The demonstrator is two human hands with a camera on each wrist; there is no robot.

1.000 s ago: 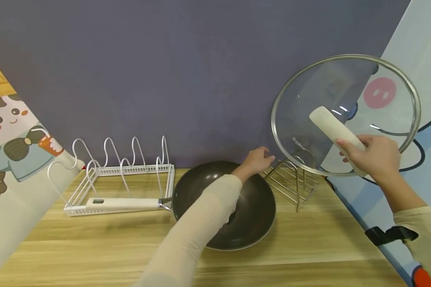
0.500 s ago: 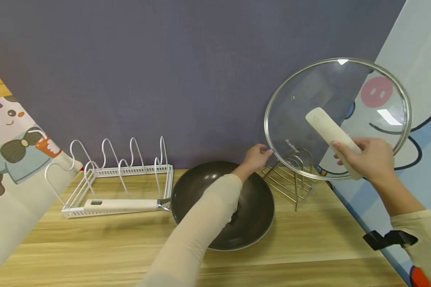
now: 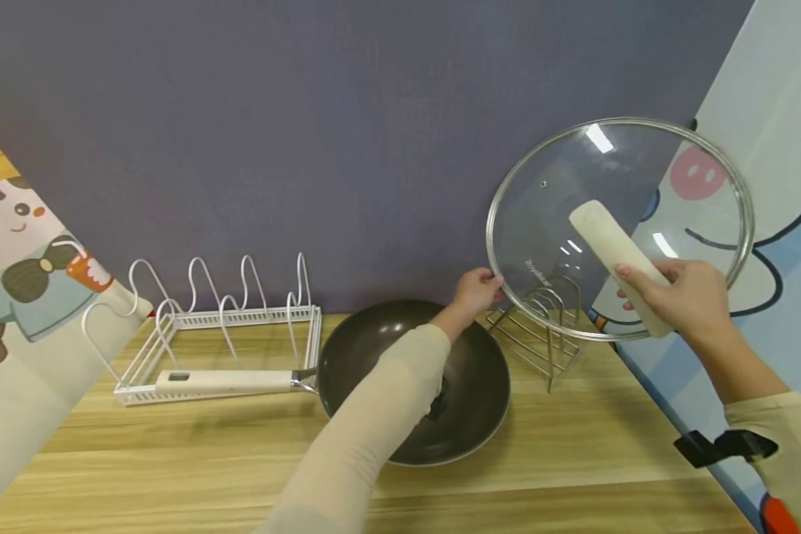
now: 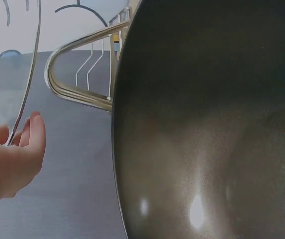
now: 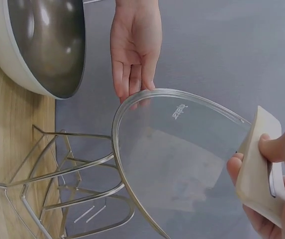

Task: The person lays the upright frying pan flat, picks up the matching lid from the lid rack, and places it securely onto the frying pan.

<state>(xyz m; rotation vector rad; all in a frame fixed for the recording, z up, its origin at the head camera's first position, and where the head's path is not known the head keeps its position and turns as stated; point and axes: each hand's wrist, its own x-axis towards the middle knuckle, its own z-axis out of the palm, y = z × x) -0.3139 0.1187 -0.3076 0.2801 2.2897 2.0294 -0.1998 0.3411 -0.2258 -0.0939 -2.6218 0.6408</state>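
Observation:
A round glass lid [image 3: 614, 178] with a metal rim and a cream handle [image 3: 594, 222] is held up tilted at the right. My right hand [image 3: 693, 297] grips that handle, thumb on the near side. At the lid's lower left, my left hand [image 3: 474, 295] pinches the rim between thumb and fingers, as the left wrist view also shows. Just below the rim stands a gold wire lid rack [image 3: 551, 356]; in the right wrist view the lid's edge [image 5: 115, 144] overlaps the tops of its loops. My left forearm crosses over a dark wok [image 3: 474, 400].
The wok's cream handle [image 3: 233, 381] points left, overlapping the front of a white wire rack [image 3: 248, 319]. Both racks stand on a wooden table [image 3: 574, 460] against a grey wall panel [image 3: 374, 148]. A cartoon-printed panel [image 3: 788, 297] borders the right side.
The lid has come slightly down and left toward the wire lid rack, with my right hand on its handle. My left hand, earlier beside the rim, now pinches it.

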